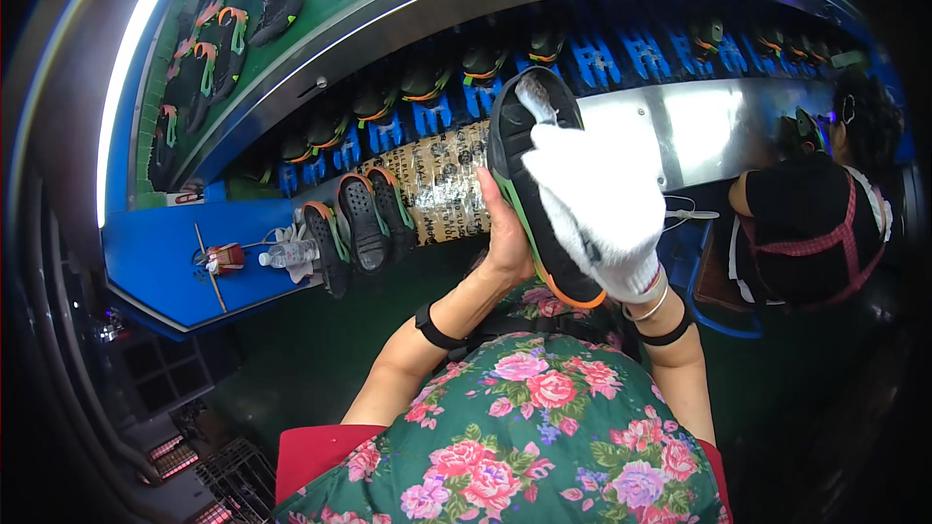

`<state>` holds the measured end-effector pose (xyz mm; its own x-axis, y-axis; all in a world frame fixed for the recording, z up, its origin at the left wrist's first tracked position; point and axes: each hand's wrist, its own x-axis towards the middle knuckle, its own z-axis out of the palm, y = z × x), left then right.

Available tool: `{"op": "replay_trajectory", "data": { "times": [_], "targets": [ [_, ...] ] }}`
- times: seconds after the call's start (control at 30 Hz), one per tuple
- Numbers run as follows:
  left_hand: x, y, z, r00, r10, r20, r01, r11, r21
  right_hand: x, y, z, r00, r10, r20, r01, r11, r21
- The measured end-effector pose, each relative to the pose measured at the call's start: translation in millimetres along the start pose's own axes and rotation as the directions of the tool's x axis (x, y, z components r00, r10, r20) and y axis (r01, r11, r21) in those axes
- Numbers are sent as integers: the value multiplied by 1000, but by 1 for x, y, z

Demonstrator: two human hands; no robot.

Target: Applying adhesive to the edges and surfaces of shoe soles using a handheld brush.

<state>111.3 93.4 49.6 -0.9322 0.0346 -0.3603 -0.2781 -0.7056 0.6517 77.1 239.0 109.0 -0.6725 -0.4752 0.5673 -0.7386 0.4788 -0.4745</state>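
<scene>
From my end, the bare left hand (507, 231) is clamped on the edge of a black clog (549, 233), keeping it raised between the flowered apron (553, 388) and the bench (691, 126). The gloved right hand (604, 196) seems closed around what looks like a pale-bristled brush (535, 97), its tip at the far end. I judge this piece mid-brushing, unfinished. Three clogs (367, 233) rest at left; I can't tell whether they're done or waiting. More shoes (424, 84) line the blue racks (433, 117).

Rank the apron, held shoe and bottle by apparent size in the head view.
1. Apron
2. Held shoe, partly covered
3. Bottle
The bottle looks farther from the camera, so true sizes are unsure.
</scene>
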Motion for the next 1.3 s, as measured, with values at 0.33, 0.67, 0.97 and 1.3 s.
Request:
{"op": "replay_trajectory", "data": {
  "times": [0.33,0.67,0.97,1.3],
  "targets": [
    [-1,5,-9,996,-16,-88,24,995,94,-14,4,8,993,114,-45,-91,934,346],
    [11,-16,-38,997,73,-12,-73,995,-66,-21,-5,13,970,238,-52,-177,835,520],
    [17,-24,-66,999,-32,-18,29,989,-148,-13,-4,8,989,115,-92,-62,892,447],
    [21,-14,-71,996,-88,14,89,988,-130,-17,6,11,988,54,-142,18,885,466]
  ]
}}
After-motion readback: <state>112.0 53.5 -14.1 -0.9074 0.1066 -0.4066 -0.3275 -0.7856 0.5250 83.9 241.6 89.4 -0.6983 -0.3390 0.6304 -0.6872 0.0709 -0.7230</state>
